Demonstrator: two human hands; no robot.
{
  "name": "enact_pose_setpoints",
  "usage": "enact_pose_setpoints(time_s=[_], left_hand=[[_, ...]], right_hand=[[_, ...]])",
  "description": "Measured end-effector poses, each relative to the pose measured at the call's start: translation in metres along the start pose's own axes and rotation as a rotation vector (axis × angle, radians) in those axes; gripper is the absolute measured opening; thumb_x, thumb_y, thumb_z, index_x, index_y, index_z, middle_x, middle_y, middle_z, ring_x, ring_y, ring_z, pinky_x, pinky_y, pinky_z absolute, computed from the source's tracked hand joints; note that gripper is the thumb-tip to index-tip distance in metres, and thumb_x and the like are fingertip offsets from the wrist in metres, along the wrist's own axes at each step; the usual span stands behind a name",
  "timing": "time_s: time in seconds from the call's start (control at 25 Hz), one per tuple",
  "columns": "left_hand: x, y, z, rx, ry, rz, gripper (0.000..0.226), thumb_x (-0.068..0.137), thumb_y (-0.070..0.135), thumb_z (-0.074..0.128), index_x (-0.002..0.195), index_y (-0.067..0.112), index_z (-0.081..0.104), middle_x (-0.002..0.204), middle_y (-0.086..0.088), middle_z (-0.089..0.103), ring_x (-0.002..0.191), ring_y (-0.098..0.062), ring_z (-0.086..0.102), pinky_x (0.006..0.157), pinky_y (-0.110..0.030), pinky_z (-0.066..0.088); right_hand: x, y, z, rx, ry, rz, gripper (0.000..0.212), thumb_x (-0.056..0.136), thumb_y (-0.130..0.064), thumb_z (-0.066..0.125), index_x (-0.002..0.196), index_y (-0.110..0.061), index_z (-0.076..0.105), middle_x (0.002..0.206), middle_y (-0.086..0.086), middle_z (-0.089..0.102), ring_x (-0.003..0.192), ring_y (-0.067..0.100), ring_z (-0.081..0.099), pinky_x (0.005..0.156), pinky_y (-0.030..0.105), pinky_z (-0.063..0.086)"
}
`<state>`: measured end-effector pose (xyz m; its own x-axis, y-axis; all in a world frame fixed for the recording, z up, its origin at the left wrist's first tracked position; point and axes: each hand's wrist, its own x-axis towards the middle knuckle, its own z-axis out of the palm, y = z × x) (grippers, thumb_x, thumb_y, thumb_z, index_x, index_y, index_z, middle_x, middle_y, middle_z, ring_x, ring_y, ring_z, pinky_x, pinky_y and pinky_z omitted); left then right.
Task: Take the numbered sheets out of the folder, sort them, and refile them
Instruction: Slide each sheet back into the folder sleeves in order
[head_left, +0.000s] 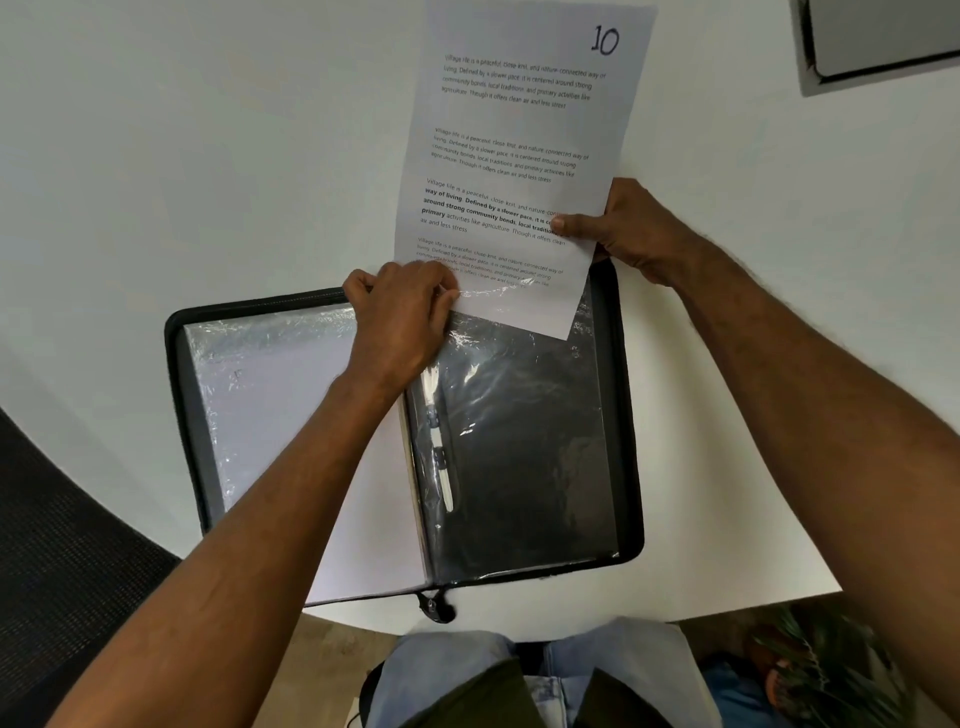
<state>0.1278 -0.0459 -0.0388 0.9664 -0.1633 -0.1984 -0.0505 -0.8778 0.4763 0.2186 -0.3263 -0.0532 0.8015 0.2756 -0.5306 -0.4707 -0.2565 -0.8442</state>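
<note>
An open black zip folder (626, 415) lies on the white table, with clear plastic sleeves on both sides. A printed sheet numbered 10 (514, 130) sticks far out of the top of the right-hand sleeve (519, 441), its bottom edge still inside the plastic. My right hand (623, 228) pinches the sheet's right edge, thumb on the print. My left hand (400, 317) grips the top edge of that sleeve at the folder's spine. The left-hand sleeve (270, 374) holds white paper, partly hidden by my left forearm.
The white table (182, 156) has a rounded front edge close to my lap. A grey panel in a recess (883, 41) sits at the far right corner. A dark mesh chair (62, 545) stands at the left, below table level.
</note>
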Motion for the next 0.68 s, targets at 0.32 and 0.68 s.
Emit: enact_pose_setpoints(time_s=[0.32, 0.68], left_hand=[[-0.001, -0.023, -0.008, 0.182, 0.002, -0.091, 0.024, 0.097, 0.04, 0.049, 0.091, 0.024, 0.066, 0.097, 0.004, 0.058, 0.107, -0.023, 0.051, 0.098, -0.047, 0.024], [0.012, -0.032, -0.009, -0.173, -0.004, -0.215, 0.013, 0.092, 0.017, 0.057, 0.092, 0.017, 0.07, 0.101, 0.001, 0.059, 0.099, -0.015, 0.051, 0.088, -0.037, 0.047]], right_hand=[[-0.001, -0.007, 0.0, -0.059, 0.006, 0.001, 0.047, 0.094, -0.012, 0.073, 0.14, -0.01, 0.06, 0.122, -0.004, 0.071, 0.099, 0.004, 0.073, 0.075, 0.02, 0.059], [0.0, -0.016, -0.005, -0.124, -0.049, 0.041, 0.046, 0.094, -0.015, 0.074, 0.138, -0.011, 0.062, 0.115, -0.005, 0.073, 0.093, 0.008, 0.076, 0.067, 0.024, 0.061]])
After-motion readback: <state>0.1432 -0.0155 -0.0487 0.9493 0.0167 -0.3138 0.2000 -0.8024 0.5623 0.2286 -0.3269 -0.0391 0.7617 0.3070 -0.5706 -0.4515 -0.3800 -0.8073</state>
